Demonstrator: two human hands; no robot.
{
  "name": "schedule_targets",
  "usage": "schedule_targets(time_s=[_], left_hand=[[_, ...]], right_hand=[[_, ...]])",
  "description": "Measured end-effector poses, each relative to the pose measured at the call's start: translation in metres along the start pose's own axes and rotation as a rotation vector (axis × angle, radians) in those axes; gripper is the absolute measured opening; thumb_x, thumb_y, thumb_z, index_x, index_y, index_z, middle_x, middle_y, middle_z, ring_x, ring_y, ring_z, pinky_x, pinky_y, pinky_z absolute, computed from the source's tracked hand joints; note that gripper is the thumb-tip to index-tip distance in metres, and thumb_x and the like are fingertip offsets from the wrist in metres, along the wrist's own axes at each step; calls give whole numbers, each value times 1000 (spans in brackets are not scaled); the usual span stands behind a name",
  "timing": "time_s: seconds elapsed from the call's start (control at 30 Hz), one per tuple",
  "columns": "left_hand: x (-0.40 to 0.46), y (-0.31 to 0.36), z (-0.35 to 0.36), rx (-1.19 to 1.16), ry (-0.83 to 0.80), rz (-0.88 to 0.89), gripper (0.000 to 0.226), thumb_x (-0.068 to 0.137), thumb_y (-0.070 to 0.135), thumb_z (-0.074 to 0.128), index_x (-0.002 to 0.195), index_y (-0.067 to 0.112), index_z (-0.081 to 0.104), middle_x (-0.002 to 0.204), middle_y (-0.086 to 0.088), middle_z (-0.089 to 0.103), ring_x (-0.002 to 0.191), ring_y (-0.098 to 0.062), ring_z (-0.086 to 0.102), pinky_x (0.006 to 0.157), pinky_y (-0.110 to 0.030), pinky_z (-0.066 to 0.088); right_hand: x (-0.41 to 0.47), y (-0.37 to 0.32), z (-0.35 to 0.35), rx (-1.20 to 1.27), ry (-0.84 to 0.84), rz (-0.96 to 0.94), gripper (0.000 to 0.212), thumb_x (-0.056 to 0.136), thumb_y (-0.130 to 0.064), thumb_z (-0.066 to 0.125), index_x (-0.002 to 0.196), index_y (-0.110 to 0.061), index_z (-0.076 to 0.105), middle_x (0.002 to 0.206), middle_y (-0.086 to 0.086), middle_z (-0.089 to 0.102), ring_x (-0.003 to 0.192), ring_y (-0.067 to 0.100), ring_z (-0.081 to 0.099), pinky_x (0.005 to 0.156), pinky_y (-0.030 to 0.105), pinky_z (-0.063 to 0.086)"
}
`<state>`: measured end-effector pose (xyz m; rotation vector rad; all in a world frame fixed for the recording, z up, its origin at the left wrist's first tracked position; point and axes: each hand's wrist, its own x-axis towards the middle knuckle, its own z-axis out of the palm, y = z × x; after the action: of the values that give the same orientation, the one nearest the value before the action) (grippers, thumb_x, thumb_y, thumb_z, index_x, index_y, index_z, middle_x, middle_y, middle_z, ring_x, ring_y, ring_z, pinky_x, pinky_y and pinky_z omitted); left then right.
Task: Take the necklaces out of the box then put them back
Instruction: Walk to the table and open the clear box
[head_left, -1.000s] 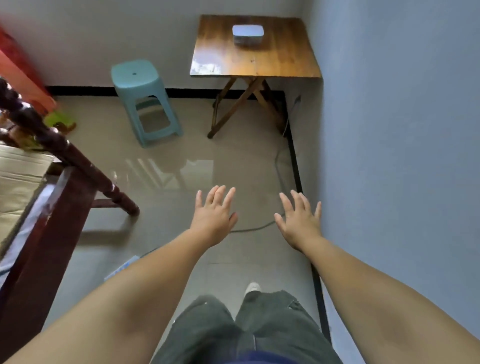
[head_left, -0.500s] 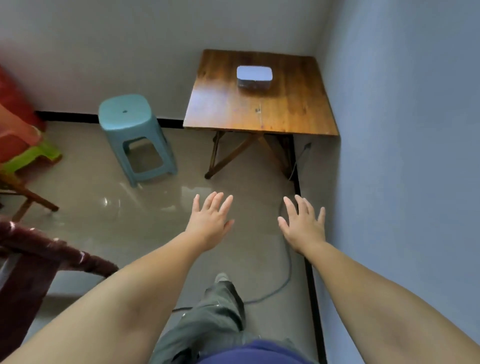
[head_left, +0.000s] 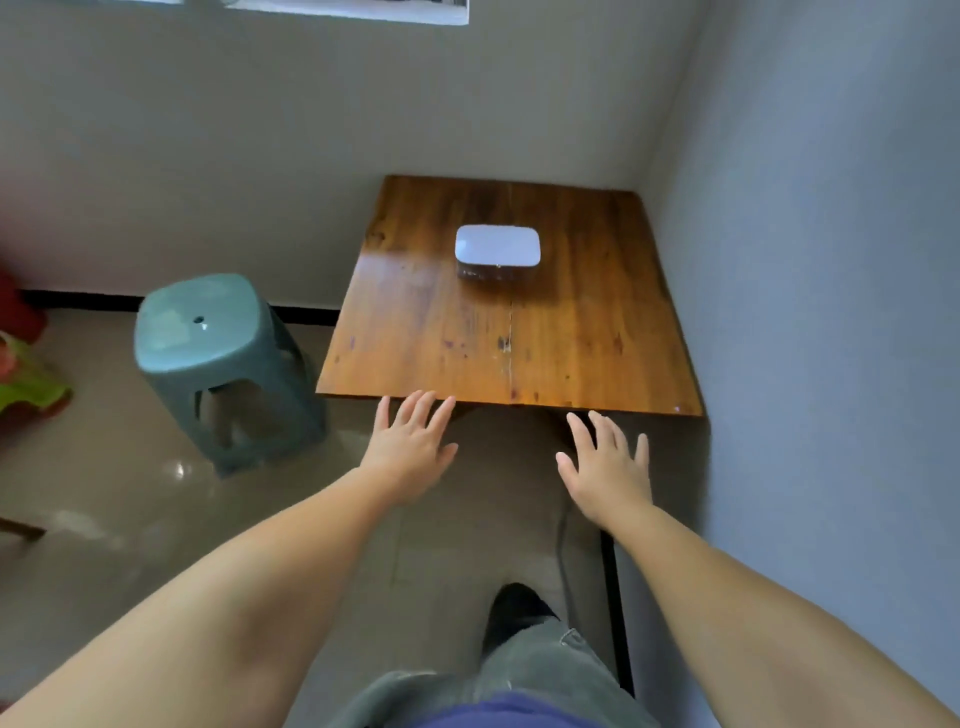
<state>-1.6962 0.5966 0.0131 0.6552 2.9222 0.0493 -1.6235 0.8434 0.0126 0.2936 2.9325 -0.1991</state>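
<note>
A small box (head_left: 497, 251) with a white lid, closed, sits on a wooden table (head_left: 571, 343) in the room's corner, toward the table's far side. No necklaces are visible. My left hand (head_left: 413, 447) is stretched out flat with fingers spread, its fingertips at the table's near edge. My right hand (head_left: 605, 467) is also spread and empty, just short of the same edge. Both hands are well short of the box.
A teal plastic stool (head_left: 218, 358) stands on the tiled floor left of the table. Grey walls close in behind and on the right. A cable (head_left: 561, 540) lies on the floor under my right arm. Red and green items (head_left: 23, 374) sit at the far left.
I have walked toward the table: it and the box loom larger and closer. The dark wooden furniture at the left has left the view. Both hands stay spread and empty.
</note>
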Motion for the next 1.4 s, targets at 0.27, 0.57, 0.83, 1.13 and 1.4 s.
schedule_targets(time_s=[0.27, 0.57, 0.83, 1.13, 1.4], left_hand=[[138, -23, -8, -87, 17, -167, 61, 95, 51, 24, 146, 26, 3, 156, -4, 13, 144, -22, 5, 116, -48, 5], [298, -69, -11, -260, -76, -123, 61, 95, 40, 42, 146, 21, 14, 154, -8, 22, 139, -28, 24, 109, -42, 32], [406, -96, 10, -509, -216, -307, 74, 88, 38, 58, 146, 22, 15, 151, -6, 33, 129, -26, 44, 94, -43, 47], [434, -92, 33, -1063, -63, -363, 71, 80, 36, 67, 138, 34, 27, 134, 15, 47, 112, 2, 42, 87, -20, 38], [427, -87, 33, -1123, -57, -385, 59, 87, 35, 60, 137, 39, 28, 134, 20, 46, 115, 5, 41, 86, -13, 35]], right_hand=[[172, 16, -33, -66, -31, -82, 57, 97, -51, 24, 148, -29, 11, 159, 5, 15, 146, 25, 13, 116, 47, 15], [325, -16, -35, 26, -128, -96, 39, 97, -25, 46, 135, -18, 45, 146, 6, 42, 131, 24, 42, 107, 37, 36], [428, -58, -24, 85, -67, -172, 45, 93, -23, 55, 137, -17, 43, 148, 10, 38, 137, 27, 33, 114, 44, 22], [472, -45, -4, 0, 21, -341, 50, 88, -20, 62, 136, -14, 46, 148, 15, 38, 139, 33, 31, 115, 52, 10], [477, -38, -40, 193, 219, -478, 30, 81, -12, 69, 110, -4, 67, 118, 18, 66, 114, 37, 60, 98, 50, 41]])
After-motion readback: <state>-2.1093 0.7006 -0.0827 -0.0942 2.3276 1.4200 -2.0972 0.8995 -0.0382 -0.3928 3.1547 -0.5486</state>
